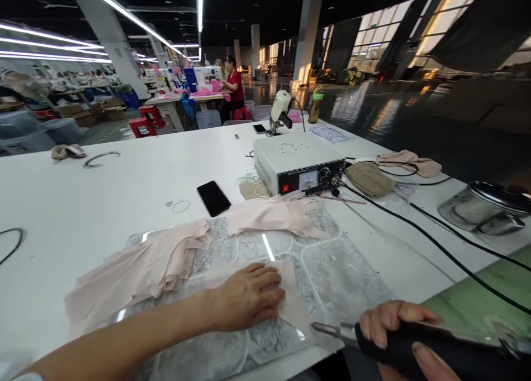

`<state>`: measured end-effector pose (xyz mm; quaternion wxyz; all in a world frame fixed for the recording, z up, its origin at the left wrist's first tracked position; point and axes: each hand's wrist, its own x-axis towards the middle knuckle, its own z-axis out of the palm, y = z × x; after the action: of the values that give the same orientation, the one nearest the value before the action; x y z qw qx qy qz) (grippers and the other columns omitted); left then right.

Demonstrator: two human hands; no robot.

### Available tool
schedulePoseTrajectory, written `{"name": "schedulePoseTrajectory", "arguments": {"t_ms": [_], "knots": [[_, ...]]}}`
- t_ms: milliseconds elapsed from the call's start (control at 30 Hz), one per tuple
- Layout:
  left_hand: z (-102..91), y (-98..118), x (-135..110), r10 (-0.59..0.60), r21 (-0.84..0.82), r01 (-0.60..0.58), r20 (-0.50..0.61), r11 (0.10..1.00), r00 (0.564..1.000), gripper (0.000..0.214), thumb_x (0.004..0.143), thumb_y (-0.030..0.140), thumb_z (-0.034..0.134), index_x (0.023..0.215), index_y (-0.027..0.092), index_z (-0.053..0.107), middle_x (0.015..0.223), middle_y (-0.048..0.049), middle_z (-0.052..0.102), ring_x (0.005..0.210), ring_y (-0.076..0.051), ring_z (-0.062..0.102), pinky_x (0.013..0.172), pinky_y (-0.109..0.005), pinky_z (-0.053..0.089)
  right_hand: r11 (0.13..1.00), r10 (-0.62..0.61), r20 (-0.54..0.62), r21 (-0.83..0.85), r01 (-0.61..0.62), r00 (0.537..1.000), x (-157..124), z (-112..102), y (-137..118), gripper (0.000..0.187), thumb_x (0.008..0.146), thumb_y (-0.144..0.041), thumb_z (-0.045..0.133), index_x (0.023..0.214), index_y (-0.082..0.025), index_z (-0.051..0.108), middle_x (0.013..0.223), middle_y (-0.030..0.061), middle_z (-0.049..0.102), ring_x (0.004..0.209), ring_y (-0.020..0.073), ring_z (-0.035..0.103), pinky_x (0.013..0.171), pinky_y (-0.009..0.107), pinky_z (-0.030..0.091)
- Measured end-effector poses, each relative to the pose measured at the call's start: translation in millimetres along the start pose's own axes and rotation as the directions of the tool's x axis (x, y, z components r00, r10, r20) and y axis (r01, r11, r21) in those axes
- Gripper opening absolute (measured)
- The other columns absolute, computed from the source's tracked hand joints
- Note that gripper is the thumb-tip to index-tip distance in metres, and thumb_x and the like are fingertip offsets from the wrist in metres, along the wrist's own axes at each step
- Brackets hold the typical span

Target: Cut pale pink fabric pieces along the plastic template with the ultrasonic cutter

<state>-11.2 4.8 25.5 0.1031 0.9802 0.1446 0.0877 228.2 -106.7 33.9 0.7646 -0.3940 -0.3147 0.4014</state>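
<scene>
Right hand (pixel 390 316) curled round tool (pixel 409 339) | left hand (pixel 251 295) palm-down on fabric (pixel 295 306)

The right edge cuts off the handheld tool (pixel 468 352).

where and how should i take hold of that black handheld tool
Likely best by its thick black body, coming from the right: that part is long and rounded enough to wrap, while the narrow metal tip points left toward the pale pink cloth, so stay behind the metal.
</scene>
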Motion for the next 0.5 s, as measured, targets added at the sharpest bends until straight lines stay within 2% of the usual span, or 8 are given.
{"name": "schedulePoseTrajectory", "arguments": {"t_ms": [200,500], "knots": [[-0.6,0,-4,0.019,-0.051,-0.019,0.005,0.998,1.000,0.029,0.102,0.033,0.047,0.122,0.017,0.061,0.131,-0.0141,0.058,0.123,-0.029,0.056,0.106,-0.044,0.046,0.990,-0.104,-0.115,0.084,0.114,0.988,20,5,14,0.014,0.074,-0.034,0.066,0.077,-0.022,0.059,0.064,-0.0017,0.051,0.047,0.0118,0.049,0.046,0.030,0.047],[-9.8,-1,-4,0.040,-0.079,-0.037,0.030,0.996,0.999,0.028,0.103,0.028,0.045,0.123,0.016,0.062,0.135,-0.0126,0.058,0.128,-0.026,0.053,0.111,-0.042,0.042,0.983,-0.098,-0.131,0.145,0.117,0.986,24,10,31,0.012,0.075,-0.033,0.065,0.080,-0.023,0.063,0.067,-0.0018,0.053,0.047,0.0122,0.051,0.046,0.031,0.047]]}}
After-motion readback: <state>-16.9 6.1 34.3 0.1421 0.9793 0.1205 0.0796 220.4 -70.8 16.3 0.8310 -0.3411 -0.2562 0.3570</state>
